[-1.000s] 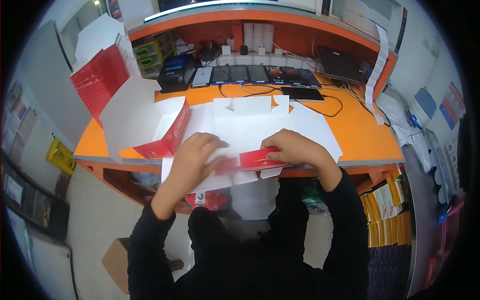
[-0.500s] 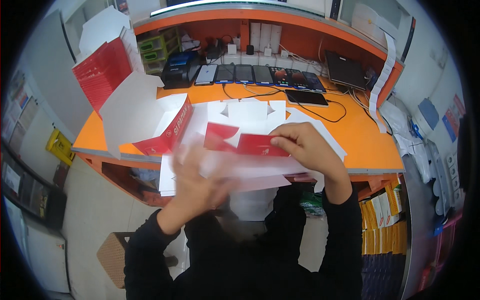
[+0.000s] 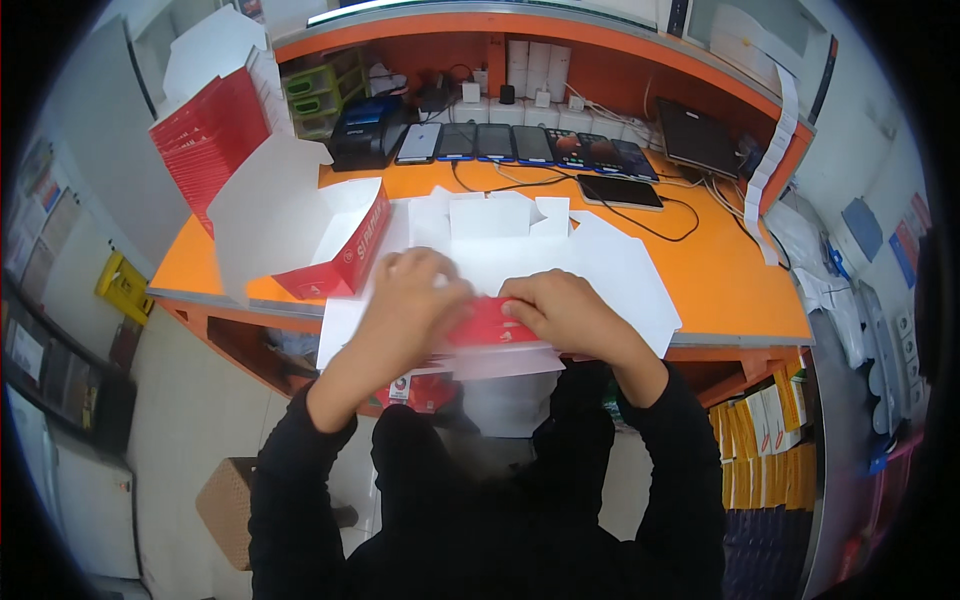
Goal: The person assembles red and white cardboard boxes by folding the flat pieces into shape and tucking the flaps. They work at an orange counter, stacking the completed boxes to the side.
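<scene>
A partly folded cardboard box blank, white inside with a red outer panel, lies at the front edge of the orange desk. My right hand is closed on the right part of the red panel, thumb toward me. Curled over the panel's left end is my left hand, its fingertips slightly blurred. Small white flaps stand up at the blank's far side. To the left sits a folded red-and-white box, its white lid raised.
A tall stack of flat red cartons stands at the back left. Several phones line the desk's rear beside a black printer. A tablet with a cable lies at the right. Yellow packages fill a lower right shelf.
Both hands have come closer together and the red panel is drawn toward me. My left hand has moved up onto the panel's left end, while my right has shifted left and down.
</scene>
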{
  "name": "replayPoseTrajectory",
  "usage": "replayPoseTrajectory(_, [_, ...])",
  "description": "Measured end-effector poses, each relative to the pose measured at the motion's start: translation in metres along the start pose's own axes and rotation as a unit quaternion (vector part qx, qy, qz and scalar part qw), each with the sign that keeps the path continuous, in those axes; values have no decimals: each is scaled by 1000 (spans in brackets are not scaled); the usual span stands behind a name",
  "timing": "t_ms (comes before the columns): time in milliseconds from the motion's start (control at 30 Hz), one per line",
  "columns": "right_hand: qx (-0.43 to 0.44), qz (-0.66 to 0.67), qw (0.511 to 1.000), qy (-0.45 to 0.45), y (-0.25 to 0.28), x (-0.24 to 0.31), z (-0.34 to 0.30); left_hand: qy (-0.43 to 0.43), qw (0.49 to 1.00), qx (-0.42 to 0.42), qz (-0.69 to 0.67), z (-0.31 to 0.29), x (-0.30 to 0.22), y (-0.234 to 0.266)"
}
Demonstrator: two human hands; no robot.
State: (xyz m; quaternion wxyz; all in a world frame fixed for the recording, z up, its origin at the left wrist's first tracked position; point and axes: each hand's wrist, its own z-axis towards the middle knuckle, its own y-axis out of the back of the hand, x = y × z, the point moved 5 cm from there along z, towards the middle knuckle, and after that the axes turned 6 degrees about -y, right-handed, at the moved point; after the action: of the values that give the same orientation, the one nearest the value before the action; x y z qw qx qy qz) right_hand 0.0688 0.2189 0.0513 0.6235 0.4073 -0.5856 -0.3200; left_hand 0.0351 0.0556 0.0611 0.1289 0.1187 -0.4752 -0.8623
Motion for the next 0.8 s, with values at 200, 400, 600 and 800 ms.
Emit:
replayPoseTrajectory(200, [-39,34,999,2,4,-2,-9,-24,993,28,-114,4,-10,-22])
replayPoseTrajectory(400, [-348,14,917,193,7,43,-65,37,980,96,-171,19,27,-31])
replayPoseTrajectory(600, [-440,243,861,-77,1,-10,-76,155,922,8,-355,14,46,-7])
replayPoseTrajectory(800, [-448,150,878,-78,24,-24,-36,153,933,50,-322,13,42,-23])
